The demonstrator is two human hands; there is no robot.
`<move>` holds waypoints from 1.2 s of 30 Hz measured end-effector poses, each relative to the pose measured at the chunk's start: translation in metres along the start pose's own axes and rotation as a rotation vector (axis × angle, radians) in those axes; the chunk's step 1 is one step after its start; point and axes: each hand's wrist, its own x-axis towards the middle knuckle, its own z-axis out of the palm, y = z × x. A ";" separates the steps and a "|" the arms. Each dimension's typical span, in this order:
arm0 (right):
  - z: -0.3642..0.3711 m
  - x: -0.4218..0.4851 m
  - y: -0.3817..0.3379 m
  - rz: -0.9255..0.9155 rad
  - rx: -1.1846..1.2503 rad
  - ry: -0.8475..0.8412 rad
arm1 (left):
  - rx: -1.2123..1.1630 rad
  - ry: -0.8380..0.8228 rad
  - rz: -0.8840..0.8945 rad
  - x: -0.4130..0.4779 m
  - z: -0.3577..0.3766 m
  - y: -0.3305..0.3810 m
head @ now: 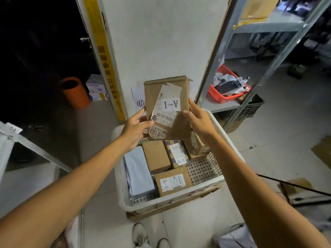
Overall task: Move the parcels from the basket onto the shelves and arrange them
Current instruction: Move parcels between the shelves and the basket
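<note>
Bare left forearm point(71, 178) and right forearm point(250, 176) reach forward from the lower corners and converge toward the middle. The left grip point(136, 129) pinches the lower left edge of a cardboard parcel point(166, 93), thumb across its face, fingers behind. The right grip point(198, 120) clasps the right edge, thumb in front.

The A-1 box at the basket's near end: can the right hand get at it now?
Probably not yet: the right hand and left hand both hold the lifted parcel. The A-1 box lies uncovered in the basket, so a freed hand likely could.
</note>
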 end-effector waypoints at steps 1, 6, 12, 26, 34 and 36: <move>0.004 0.002 0.007 0.029 0.003 0.012 | -0.032 -0.014 -0.025 0.003 0.000 -0.010; 0.021 0.009 0.046 0.154 -0.032 0.015 | -0.046 -0.024 -0.148 0.014 -0.004 -0.051; 0.046 0.022 0.101 0.341 0.042 -0.078 | 0.091 0.009 -0.183 0.021 -0.013 -0.090; 0.146 0.088 0.224 0.470 0.139 -0.424 | 0.351 0.312 -0.245 0.040 -0.049 -0.203; 0.213 0.132 0.285 0.428 0.044 -0.458 | 0.920 0.330 -0.272 0.070 -0.062 -0.267; 0.233 0.124 0.293 0.400 -0.068 -0.350 | 1.031 0.234 -0.245 0.072 -0.060 -0.279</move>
